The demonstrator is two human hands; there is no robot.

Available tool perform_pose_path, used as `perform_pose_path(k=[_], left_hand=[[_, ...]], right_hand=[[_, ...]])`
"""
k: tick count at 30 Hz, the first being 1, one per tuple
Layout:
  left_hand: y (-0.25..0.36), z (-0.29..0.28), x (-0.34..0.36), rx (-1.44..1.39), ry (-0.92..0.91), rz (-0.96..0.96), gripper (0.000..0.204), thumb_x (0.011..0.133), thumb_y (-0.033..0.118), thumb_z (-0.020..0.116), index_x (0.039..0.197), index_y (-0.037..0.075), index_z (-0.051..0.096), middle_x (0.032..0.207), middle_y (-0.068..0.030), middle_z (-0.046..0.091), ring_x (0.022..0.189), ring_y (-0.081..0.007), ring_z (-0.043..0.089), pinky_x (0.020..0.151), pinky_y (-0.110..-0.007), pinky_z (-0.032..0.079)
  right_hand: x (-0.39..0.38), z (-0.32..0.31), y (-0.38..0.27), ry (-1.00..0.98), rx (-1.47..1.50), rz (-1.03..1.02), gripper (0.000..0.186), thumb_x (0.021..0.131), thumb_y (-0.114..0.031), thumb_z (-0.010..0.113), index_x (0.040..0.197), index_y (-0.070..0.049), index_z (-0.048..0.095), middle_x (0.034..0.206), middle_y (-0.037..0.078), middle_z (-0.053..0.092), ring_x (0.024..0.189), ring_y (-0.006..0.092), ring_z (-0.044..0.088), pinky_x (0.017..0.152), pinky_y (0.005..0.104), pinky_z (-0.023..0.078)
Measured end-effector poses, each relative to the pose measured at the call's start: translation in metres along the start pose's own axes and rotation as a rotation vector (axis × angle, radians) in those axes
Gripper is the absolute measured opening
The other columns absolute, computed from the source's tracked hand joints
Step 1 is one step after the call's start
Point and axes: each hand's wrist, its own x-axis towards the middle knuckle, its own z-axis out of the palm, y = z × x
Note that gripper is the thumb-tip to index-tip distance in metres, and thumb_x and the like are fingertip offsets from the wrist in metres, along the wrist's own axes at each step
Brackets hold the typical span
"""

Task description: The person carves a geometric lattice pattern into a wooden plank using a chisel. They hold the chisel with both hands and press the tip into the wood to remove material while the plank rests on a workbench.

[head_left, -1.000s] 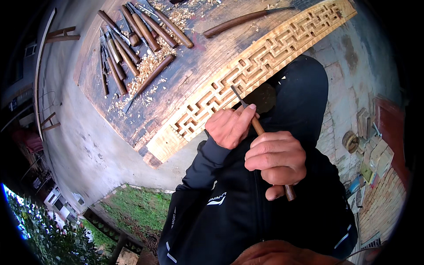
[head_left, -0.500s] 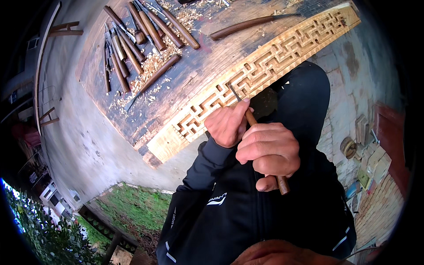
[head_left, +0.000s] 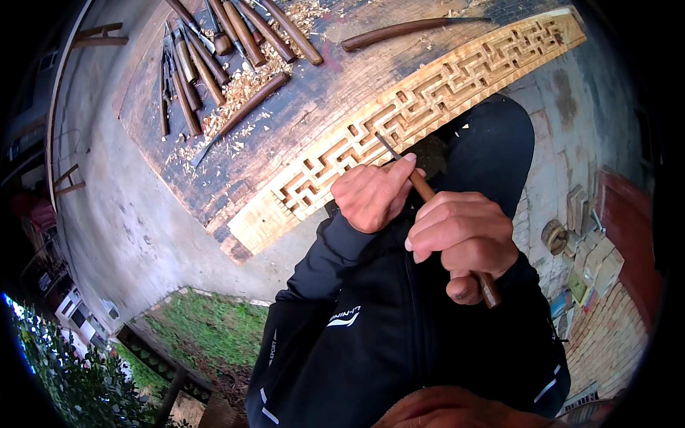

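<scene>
A long pale wooden board [head_left: 399, 121], carved with a maze-like fretwork pattern, slants across the bench's near edge. My right hand [head_left: 464, 232] is wrapped round the brown wooden handle of a carving chisel [head_left: 423, 188], whose butt sticks out below the fist. Further up, my left hand [head_left: 374, 196] is closed beside the board's near edge, its thumb against the chisel where handle meets blade. The thin steel blade slopes up and left, with its tip at the carved channels near the board's middle. My left fingers' undersides are hidden.
On the worn wooden bench [head_left: 314, 121] lie several wooden-handled chisels [head_left: 214, 68] among wood shavings [head_left: 250, 93]. A separate chisel [head_left: 250, 107] lies nearer, and a curved-handled knife [head_left: 392, 33] rests beyond the board. Wood offcuts [head_left: 603, 260] are piled at the right.
My right hand has moved right and slightly up, so the chisel leans over more. My left hand stays near the board's edge, its thumb shifted a little right.
</scene>
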Motion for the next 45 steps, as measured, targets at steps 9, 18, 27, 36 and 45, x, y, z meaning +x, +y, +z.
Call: perform_pose_path(k=[9,18,27,36,45], left_hand=[[0.01,0.04,0.018,0.021,0.251,0.086,0.063,0.075,-0.006,0.087,0.135,0.01,0.071,0.092,-0.0058,0.067,0.072,-0.0245,0.065,0.063,-0.037,0.049],[0.003,0.082,0.042,-0.125,0.346,0.056,0.071,0.088,0.0,0.08,0.155,0.0,0.057,0.128,-0.0161,0.072,0.097,-0.031,0.072,0.08,-0.042,0.058],[-0.006,0.081,0.041,-0.088,0.342,0.057,0.072,0.09,0.004,0.079,0.157,-0.001,0.055,0.119,-0.0154,0.073,0.081,-0.0265,0.064,0.069,-0.038,0.053],[-0.011,0.082,0.041,-0.094,0.302,0.083,0.076,0.085,0.005,0.084,0.155,-0.004,0.057,0.117,-0.0172,0.075,0.08,-0.0281,0.067,0.066,-0.038,0.051],[-0.009,0.083,0.044,-0.086,0.287,0.065,0.08,0.08,0.004,0.088,0.155,-0.002,0.06,0.105,-0.0112,0.075,0.077,-0.0256,0.064,0.064,-0.036,0.049]], right_hand=[[0.025,-0.029,0.01,0.236,0.367,0.244,0.063,0.123,-0.055,0.011,0.083,-0.013,0.037,0.074,0.01,0.059,0.056,0.0159,0.044,0.06,0.0307,0.041],[0.053,-0.041,0.023,0.167,0.371,0.312,0.062,0.123,-0.054,0.013,0.082,-0.014,0.037,0.072,0.012,0.059,0.056,0.0169,0.042,0.057,0.0291,0.041],[0.063,-0.033,0.026,0.27,0.329,0.388,0.061,0.124,-0.051,0.015,0.081,-0.014,0.037,0.067,0.012,0.058,0.051,0.0168,0.042,0.05,0.0284,0.04],[0.067,-0.033,0.028,0.33,0.263,0.442,0.06,0.124,-0.049,0.024,0.074,-0.018,0.036,0.064,0.005,0.05,0.048,0.0133,0.035,0.054,0.0269,0.035],[0.062,-0.044,0.039,0.4,0.409,0.381,0.059,0.125,-0.043,0.02,0.075,-0.015,0.034,0.059,0.011,0.05,0.045,0.0161,0.033,0.047,0.0303,0.033]])
